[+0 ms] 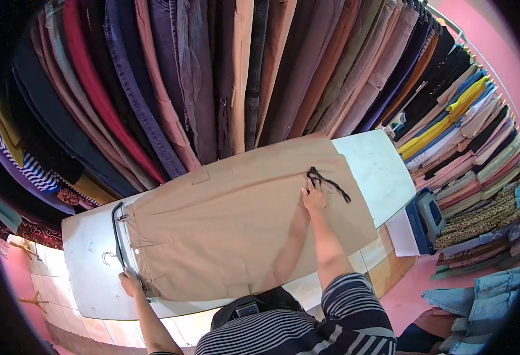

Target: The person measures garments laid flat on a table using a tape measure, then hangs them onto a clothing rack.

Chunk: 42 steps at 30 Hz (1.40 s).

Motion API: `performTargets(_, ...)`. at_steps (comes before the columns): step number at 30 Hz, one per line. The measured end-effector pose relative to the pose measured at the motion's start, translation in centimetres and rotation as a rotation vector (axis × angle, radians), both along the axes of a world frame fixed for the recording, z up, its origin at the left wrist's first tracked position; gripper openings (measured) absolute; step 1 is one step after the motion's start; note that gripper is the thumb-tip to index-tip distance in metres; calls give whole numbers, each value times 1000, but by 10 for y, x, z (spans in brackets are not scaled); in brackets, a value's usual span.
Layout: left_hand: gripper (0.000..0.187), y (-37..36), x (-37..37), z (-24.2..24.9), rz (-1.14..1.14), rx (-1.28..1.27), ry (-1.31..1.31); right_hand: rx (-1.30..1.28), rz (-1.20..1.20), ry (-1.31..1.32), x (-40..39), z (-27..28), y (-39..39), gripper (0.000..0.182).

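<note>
Two hands span the tan trousers (236,219) lengthwise on the tabletop (378,165): your left hand (131,283) pinches the waistband's black hanger (118,236), right hand (314,198) presses the black cord (328,182).

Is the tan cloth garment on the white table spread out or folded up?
Spread out: the tan cloth garment lies flat across the white table, with the left hand and right hand at opposite ends.

One pair of tan trousers (230,219), one black clip hanger (118,236), one black cord (328,182), two hands, left (131,284) and right (314,198), one white table (378,165), one blue stool (428,216).
</note>
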<state>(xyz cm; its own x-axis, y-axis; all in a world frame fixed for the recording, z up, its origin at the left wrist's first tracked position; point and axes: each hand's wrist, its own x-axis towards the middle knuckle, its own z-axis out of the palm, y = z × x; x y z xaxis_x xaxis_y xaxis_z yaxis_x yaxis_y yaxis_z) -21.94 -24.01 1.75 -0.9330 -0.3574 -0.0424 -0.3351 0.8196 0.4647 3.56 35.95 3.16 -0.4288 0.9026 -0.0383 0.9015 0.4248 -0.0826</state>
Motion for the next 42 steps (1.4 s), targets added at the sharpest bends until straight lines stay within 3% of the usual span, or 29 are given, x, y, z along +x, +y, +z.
performTargets(5,35,16,-8,12,-4,0,71,28,134,79,-11,23,-2,54)
performTargets(8,29,10,-7,7,-26,17,186,155,238,248,25,31,-35,50)
performTargets(10,24,-2,-5,-7,-139,38,307,224,274,207,74,21,-48,42)
performTargets(12,21,-5,-2,-11,-126,65,320,305,85,187,141,-2,-36,42)
performTargets(13,18,-6,-1,-10,-129,91,339,15,-223,132,153,45,-50,42)
performTargets(14,18,-7,2,-10,-114,85,339,20,-330,169,190,33,-35,40)
performTargets(15,16,-7,2,-10,-116,37,321,117,-420,18,231,12,-17,37)
performTargets(18,16,8,18,10,-86,-125,415,104,-556,207,287,46,3,34)
performTargets(21,32,17,47,16,-284,-333,337,231,-304,347,277,86,-16,34)
performTargets(23,46,27,71,10,-312,-451,140,-38,-129,503,271,77,-22,36)
performTargets(24,52,37,84,19,-316,-460,-8,-60,-95,508,264,67,-27,36)
performTargets(26,56,41,98,27,-277,-424,-33,-63,204,392,249,44,-43,35)
performTargets(29,61,39,103,44,-274,-356,-110,-201,173,301,244,33,-48,40)
performTargets(31,63,39,102,55,-309,-312,-182,-394,156,592,282,-14,-3,41)
performTargets(33,63,29,102,32,-293,-371,-90,-807,-306,492,288,60,13,37)
performTargets(35,62,32,108,34,-289,-410,37,-679,-402,844,294,108,18,33)
performTargets(37,63,43,123,50,-326,-392,-56,-590,-307,1120,303,145,30,34)
performTargets(39,64,45,135,49,-340,-323,-152,-738,-176,1331,303,179,40,35)
performTargets(42,63,39,136,44,-289,-302,-170,-810,91,1272,268,203,36,46)
